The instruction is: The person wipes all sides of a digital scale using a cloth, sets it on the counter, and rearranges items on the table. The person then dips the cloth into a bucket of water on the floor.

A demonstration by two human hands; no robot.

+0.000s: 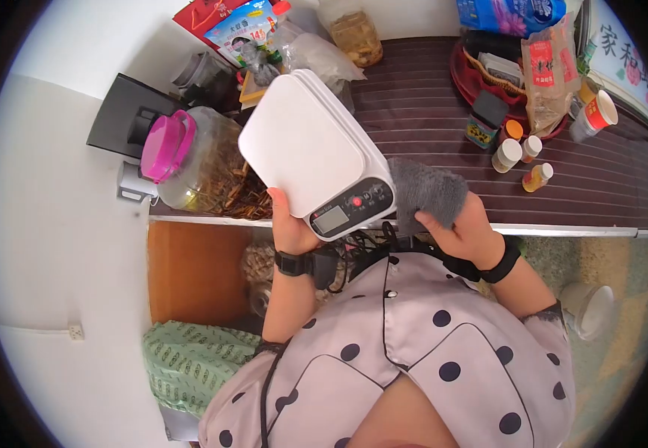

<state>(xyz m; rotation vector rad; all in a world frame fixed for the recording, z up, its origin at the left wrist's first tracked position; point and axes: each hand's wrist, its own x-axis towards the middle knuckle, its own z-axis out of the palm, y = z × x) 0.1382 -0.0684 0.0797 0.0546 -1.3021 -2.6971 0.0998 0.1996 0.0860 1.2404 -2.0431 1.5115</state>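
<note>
The left hand [294,228] grips the near left edge of a white scale [305,142]; one digit shows along the rim, while the other fingers are hidden by the scale, so how far they spread beneath I cannot tell. The right hand [473,233] pinches a grey cloth [430,190], the thumb on top and the remaining fingers mostly covered by the fabric. The cloth meets the scale's right side, hiding part of that edge. The scale is held up, tilted, in front of the counter [406,104]; its display [330,219] shows no reading I can make out, and the labels by its buttons are too small to read.

Below the hands, dark cords [361,243] tangle, their ends out of sight. To the left stands a jar with a pink lid [204,149], its brown contents partly visible. Behind the scale, a clear bag [301,52] is partly covered. Right of the cloth are small bottles [508,155] and a red tray [462,75], mostly buried under packets. A decorated panel [626,67] is cut off by the dark lens border
</note>
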